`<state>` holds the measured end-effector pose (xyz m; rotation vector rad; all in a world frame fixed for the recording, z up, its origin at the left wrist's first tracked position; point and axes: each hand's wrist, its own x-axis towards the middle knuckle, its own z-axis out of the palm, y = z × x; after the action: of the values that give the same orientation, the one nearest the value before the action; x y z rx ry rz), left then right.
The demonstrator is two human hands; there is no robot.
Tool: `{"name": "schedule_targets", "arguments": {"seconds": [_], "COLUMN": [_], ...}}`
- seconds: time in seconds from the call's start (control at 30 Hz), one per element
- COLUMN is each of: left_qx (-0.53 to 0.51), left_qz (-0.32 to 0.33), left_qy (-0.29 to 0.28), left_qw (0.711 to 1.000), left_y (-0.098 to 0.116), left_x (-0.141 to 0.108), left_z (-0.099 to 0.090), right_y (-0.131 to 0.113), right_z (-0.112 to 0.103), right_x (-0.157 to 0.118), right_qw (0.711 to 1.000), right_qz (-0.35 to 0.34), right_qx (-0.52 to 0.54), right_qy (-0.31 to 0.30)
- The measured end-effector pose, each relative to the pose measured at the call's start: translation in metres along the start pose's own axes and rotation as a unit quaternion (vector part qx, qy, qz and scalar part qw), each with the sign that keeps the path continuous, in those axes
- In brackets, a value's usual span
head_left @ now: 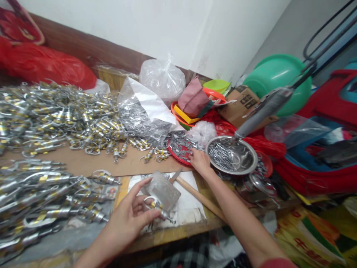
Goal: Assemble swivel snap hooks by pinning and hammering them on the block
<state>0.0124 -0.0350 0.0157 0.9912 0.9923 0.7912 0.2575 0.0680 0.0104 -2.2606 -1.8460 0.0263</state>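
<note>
My left hand (132, 210) is closed around a silver hook fitting with a yellow band (156, 203), its thin rod end pointing down to the right. Just behind it, a flat metal block (163, 191) sits on a white sheet (192, 212). My right hand (199, 160) reaches over the red tray (184, 160), its fingers pinched among small grey metal pieces (181, 145). What those fingertips hold is too small to make out. A wooden-handled hammer (200, 197) lies on the sheet, partly hidden by my right forearm.
A steel bowl (253, 162) of metal pins stands right of the tray. Heaps of similar hook fittings (55, 111) cover the left side. Behind are a clear bag of metal parts (136, 117), a cardboard box (242, 102) and a green basin (279, 82). A grey lever arm (262, 109) slants over the bowl.
</note>
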Motion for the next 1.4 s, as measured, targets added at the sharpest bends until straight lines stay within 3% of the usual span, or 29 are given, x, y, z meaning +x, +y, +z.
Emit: {"name": "schedule_targets", "arguments": {"seconds": [0.2,0.37,0.47,0.6,0.7,0.8,1.03,1.2,1.4], "left_qx": [-0.029,-0.04,-0.042,-0.043,-0.03,-0.028,-0.029,-0.021,-0.036], "left_qz": [-0.034,-0.043,-0.043,-0.042,-0.043,-0.036,-0.033,-0.035,-0.032], "left_qy": [-0.005,0.007,0.007,-0.007,-0.018,-0.019,-0.015,-0.004,-0.021], "left_qw": [0.999,0.998,0.998,0.998,0.998,0.999,0.999,0.999,0.999], "left_y": [-0.004,-0.005,-0.006,-0.006,-0.007,-0.008,-0.007,-0.007,-0.002], "left_x": [0.008,0.012,0.012,0.013,0.014,0.014,0.011,0.012,0.011], "left_z": [-0.009,-0.013,-0.013,-0.014,-0.016,-0.017,-0.015,-0.015,-0.013], "right_y": [-0.008,-0.004,-0.013,-0.037,-0.054,-0.063,-0.07,-0.071,-0.069], "right_z": [0.013,0.004,-0.006,-0.015,-0.013,-0.008,-0.009,-0.008,-0.009], "right_x": [0.033,0.032,0.004,-0.062,-0.103,-0.124,-0.146,-0.16,-0.158], "right_qw": [0.998,0.999,0.993,0.966,0.899,0.883,0.918,0.934,0.941], "right_qz": [0.025,-0.003,-0.055,-0.153,-0.306,-0.372,-0.348,-0.302,-0.287], "right_qx": [-0.033,0.027,0.098,0.203,0.311,0.268,0.168,0.156,0.169], "right_qy": [-0.041,-0.042,-0.029,-0.037,0.042,0.1,0.086,0.107,0.054]}}
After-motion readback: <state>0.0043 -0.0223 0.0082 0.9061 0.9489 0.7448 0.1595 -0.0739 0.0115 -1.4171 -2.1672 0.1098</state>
